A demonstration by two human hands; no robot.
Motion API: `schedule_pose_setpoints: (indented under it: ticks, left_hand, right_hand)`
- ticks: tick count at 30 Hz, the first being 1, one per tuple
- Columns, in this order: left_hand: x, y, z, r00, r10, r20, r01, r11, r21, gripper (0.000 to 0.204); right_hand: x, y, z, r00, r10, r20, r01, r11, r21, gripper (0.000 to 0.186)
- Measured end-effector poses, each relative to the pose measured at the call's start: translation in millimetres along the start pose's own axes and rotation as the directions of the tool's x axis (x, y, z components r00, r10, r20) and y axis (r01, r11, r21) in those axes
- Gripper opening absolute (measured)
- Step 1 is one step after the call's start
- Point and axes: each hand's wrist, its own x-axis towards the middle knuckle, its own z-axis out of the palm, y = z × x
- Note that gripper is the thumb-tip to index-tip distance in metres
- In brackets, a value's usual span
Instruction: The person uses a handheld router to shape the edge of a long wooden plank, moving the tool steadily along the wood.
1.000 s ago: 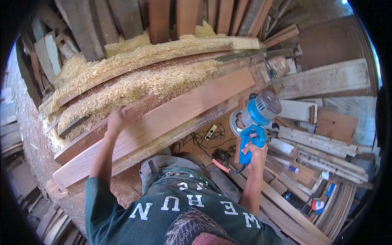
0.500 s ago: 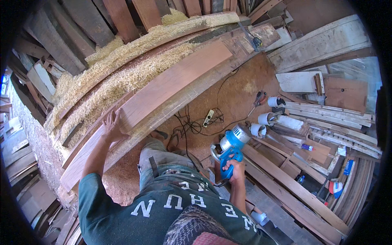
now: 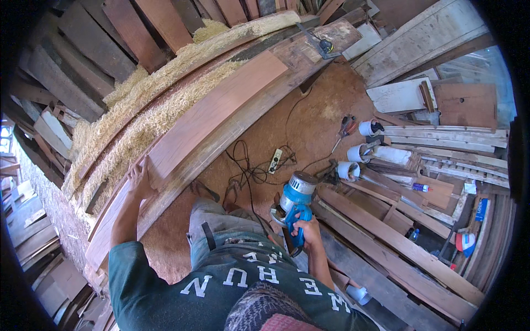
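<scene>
A long reddish-brown plank [image 3: 215,113] lies slanting along the workbench [image 3: 243,118]. My left hand [image 3: 142,181] rests across its lower left part, fingers hooked over the far edge, and a second board's edge shows just behind. In my right hand [image 3: 309,230] is a blue and silver power router [image 3: 298,193], held by its blue handle in front of my right side, apart from the plank. My fingers are closed round that handle. The router's underside is hidden.
Curly wood shavings [image 3: 165,113] cover the bench's far side. A white power strip [image 3: 275,161] and tangled black cords [image 3: 243,163] lie on the floor near my feet. Stacked timber [image 3: 403,248] and white pots [image 3: 348,171] stand on the right. A clamp-like tool [image 3: 326,47] sits at the bench's far end.
The view has shifted a little. My left fingers have gone from spread flat to hooked over the plank's edge, and the board behind shows less. The router has tilted more upright.
</scene>
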Motion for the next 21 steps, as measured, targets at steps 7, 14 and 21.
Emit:
schedule_pose_setpoints:
  ticks: [7, 14, 21]
  left_hand:
    - [-26.3, 65.6, 9.8, 1.000, 0.010, 0.008, -0.010, 1.000, 0.017, 0.153]
    - [-19.3, 109.2, 20.6, 0.995, 0.094, -0.029, -0.094, 0.996, 0.003, 0.147]
    - [18.8, 145.8, 20.3, 0.989, 0.143, -0.043, -0.144, 0.989, -0.025, 0.144]
  right_hand:
    - [16.2, -6.2, -5.4, 1.000, -0.008, -0.022, 0.007, 0.999, -0.044, 0.034]
    - [27.4, -10.6, 9.6, 0.999, -0.030, -0.042, 0.031, 0.999, 0.016, 0.035]
    - [24.4, -27.7, 38.2, 0.999, -0.017, -0.036, 0.018, 1.000, 0.020, 0.037]
